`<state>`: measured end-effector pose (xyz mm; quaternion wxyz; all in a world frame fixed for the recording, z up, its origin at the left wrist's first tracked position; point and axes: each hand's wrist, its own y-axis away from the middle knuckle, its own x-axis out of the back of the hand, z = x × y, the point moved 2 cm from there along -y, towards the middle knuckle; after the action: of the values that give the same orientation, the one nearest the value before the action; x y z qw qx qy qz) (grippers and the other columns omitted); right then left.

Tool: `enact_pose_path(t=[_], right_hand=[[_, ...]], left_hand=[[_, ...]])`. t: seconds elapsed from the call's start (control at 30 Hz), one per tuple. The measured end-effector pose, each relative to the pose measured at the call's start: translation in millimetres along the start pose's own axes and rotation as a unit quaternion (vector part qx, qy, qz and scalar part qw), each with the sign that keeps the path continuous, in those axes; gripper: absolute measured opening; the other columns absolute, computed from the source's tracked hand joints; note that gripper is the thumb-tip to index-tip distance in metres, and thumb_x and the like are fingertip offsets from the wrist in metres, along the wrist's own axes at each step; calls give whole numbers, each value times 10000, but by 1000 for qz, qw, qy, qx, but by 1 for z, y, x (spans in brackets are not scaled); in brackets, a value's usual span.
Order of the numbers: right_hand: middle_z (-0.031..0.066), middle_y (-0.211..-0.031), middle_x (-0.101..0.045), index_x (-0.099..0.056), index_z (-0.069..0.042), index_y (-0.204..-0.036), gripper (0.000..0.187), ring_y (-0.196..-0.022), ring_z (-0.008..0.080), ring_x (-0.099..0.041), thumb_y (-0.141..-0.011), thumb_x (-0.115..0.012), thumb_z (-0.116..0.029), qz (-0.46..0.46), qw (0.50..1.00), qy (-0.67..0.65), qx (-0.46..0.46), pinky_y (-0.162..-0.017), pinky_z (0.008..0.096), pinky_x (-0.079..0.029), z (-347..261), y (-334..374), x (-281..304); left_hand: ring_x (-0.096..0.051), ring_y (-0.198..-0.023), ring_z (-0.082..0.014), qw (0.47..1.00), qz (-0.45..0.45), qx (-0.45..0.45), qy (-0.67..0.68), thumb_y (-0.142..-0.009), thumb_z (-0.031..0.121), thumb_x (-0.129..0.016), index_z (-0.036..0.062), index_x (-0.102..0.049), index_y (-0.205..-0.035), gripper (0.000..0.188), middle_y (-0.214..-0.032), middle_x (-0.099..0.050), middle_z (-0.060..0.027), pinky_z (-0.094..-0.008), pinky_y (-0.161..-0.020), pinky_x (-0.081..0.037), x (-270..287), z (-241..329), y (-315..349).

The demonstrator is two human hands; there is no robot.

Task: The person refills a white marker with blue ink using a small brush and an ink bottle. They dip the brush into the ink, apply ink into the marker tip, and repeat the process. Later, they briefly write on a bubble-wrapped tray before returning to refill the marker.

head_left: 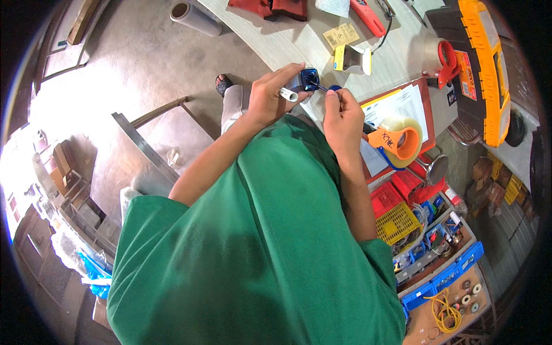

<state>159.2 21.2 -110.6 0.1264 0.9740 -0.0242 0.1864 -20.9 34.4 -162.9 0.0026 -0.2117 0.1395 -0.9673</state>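
My left hand is closed around a small dark blue ink bottle, tilted with its mouth toward my right hand. A white hollow tube, like a marker barrel, is held in the same hand below the bottle. My right hand pinches a dark round cap; a thin dark stem runs from it to the bottle's mouth. How far the stem enters the bottle is hard to make out. Beyond the hands, a small open yellow and white box stands on the table.
Right of my hands are a clipboard with papers and an orange tape dispenser. Farther off stand a red tape dispenser and an orange-black toolbox. A red cutter lies at the back. Lower right are red baskets and a yellow basket.
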Motion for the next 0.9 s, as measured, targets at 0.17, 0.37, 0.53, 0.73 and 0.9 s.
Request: enact_pose_path(t=[0.17, 0.37, 0.53, 0.73, 0.9], right_hand=[[-11, -612, -492, -561, -7, -835, 276, -555, 57, -428, -1048, -601, -178, -2, 998, -62, -27, -503, 277, -343, 9, -1, -2], [-36, -585, -450, -519, -61, -800, 291, -478, 50, -416, -1062, -563, -177, -9, 987, -147, -64, -446, 247, -299, 7, 0, -1], [-35, -592, -380, -488, -67, -784, 305, -465, 82, -405, -1062, -544, -179, -18, 967, -233, -99, -445, 259, -303, 5, -1, -1], [-46, -602, -407, -486, -86, -756, 335, -479, 64, -423, -1064, -556, -198, -31, 940, -316, -121, -437, 248, -314, 4, 0, 1], [-46, -599, -383, -470, -87, -754, 341, -478, 74, -406, -1067, -546, -200, -41, 940, -319, -115, -443, 255, -311, 1, -1, 4]], left_hand=[[-741, -1067, -330, 999, -8, 42, 8, -740, 223, -935, 100, -694, -1323, 643, -1241, -741, -157, -389, -910, -597, -1, -1, 0], [-745, -1069, -321, 999, -6, 38, -10, -744, 239, -937, 99, -698, -1328, 647, -1224, -747, -158, -385, -915, -595, 1, -1, 0], [-750, -1055, -304, 999, -7, 46, -8, -749, 243, -938, 80, -697, -1334, 653, -1216, -751, -165, -377, -905, -592, 4, 2, 0], [-687, -852, -199, 997, 8, 63, -34, -726, 253, -958, 119, -689, -1375, 715, -1170, -763, -131, -334, -786, -581, 10, 5, 5], [-652, -755, -151, 996, 40, 64, -40, -709, 275, -966, 146, -688, -1388, 745, -1157, -771, -93, -312, -758, -560, 13, 7, 6]])
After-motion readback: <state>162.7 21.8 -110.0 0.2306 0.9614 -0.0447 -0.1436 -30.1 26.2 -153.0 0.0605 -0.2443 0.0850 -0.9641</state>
